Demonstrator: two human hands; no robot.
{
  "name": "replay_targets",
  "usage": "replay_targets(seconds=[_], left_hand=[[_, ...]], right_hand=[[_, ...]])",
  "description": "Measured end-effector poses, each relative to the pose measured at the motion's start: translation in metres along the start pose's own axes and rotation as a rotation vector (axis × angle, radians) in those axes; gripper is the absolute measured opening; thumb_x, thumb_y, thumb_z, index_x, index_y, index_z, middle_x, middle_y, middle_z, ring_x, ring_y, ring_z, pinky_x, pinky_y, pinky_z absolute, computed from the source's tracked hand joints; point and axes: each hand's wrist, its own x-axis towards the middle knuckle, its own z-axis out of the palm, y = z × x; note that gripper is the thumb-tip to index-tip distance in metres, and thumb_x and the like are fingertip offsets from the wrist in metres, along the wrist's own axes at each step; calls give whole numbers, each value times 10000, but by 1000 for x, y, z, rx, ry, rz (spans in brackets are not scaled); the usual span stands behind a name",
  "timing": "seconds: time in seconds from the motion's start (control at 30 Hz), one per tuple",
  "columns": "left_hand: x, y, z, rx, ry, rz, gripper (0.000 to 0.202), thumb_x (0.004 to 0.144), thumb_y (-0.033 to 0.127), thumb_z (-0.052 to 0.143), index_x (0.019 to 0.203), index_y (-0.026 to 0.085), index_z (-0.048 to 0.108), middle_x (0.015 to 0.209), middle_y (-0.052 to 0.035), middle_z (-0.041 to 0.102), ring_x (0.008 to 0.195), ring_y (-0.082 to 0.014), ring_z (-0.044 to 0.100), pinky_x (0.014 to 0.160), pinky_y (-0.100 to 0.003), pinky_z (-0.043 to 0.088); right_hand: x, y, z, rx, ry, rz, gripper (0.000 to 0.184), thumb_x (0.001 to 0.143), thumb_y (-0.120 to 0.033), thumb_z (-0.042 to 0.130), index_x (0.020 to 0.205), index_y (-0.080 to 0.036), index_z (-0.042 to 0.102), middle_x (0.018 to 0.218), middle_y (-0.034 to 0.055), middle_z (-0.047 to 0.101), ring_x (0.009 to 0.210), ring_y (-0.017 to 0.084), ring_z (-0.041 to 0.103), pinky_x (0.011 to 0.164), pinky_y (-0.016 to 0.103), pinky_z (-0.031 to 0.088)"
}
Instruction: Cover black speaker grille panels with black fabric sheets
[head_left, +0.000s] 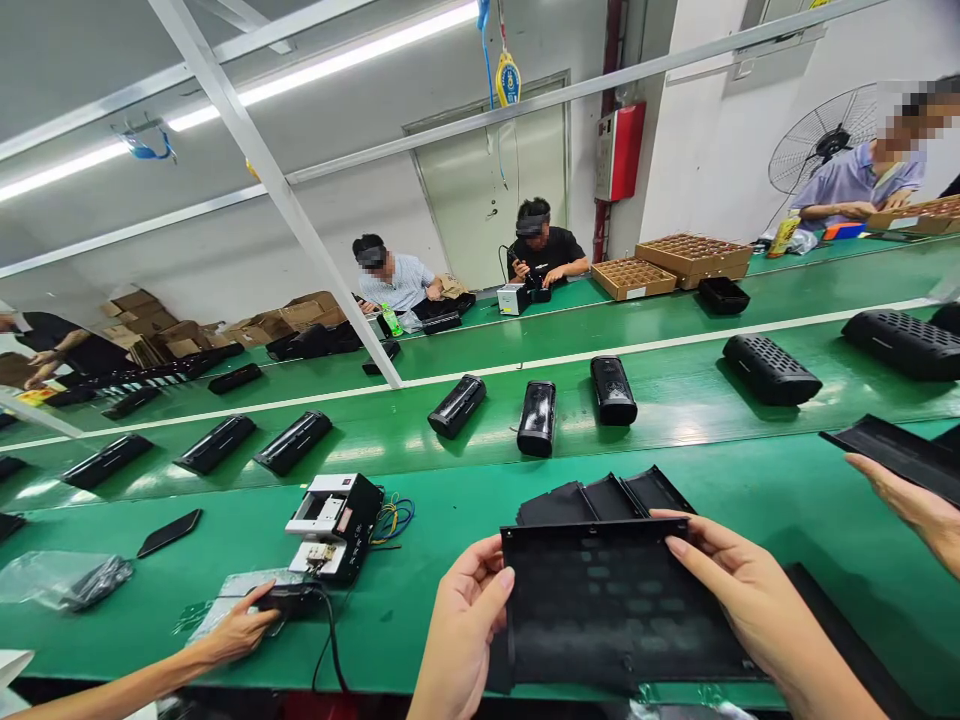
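My left hand (466, 625) grips the left edge of a black plastic panel (592, 615), thumb on its near face and fingers behind. At its top right corner, my right hand (739, 590) pinches the same panel between thumb and fingers. The panel is tilted toward me, with faint rows of oval marks on its surface. Just behind it, several similar curved black covers (577, 503) lie on the green table (442, 560), partly hidden by the panel.
A co-worker's hand (240, 625) at left holds a black corded tool near a white-and-black device (334, 525). Another person's hand (911, 505) at right supports a black cover (892, 455). Black housings (538, 418) stand along the conveyor (390, 440). People work across it beside cardboard trays (634, 278).
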Motion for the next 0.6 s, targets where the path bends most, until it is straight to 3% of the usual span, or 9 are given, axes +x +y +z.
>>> replay_targets(seconds=[0.17,0.4,0.53,0.6], left_hand=[[-3,3,4,-24,24,-51,298,574,251,670,861,198,612,850,-33,626,690,-104,537,455,-135,366],[0,2,3,-48,-44,-44,241,595,208,659,832,201,619,793,-13,633,655,-88,540,611,-176,433],[3,0,0,-79,-119,-61,258,624,222,637,878,195,599,875,-44,636,780,-139,563,681,-222,444],[3,-1,-1,-87,-123,-61,276,616,229,643,886,193,598,892,-51,637,803,-156,568,727,-254,444]], right_hand=[[2,1,-1,-43,13,-20,411,626,-444,601,942,-180,612,923,77,636,906,248,541,765,333,458],[2,-1,-2,-2,-13,-6,348,648,-430,589,916,-211,627,910,50,642,879,219,549,758,293,453],[1,-2,-10,-25,-81,45,411,670,-424,572,1027,-220,575,985,52,613,930,222,516,790,304,425],[0,-4,-14,-50,-126,77,466,681,-429,555,1096,-220,530,915,49,627,868,225,536,759,326,437]])
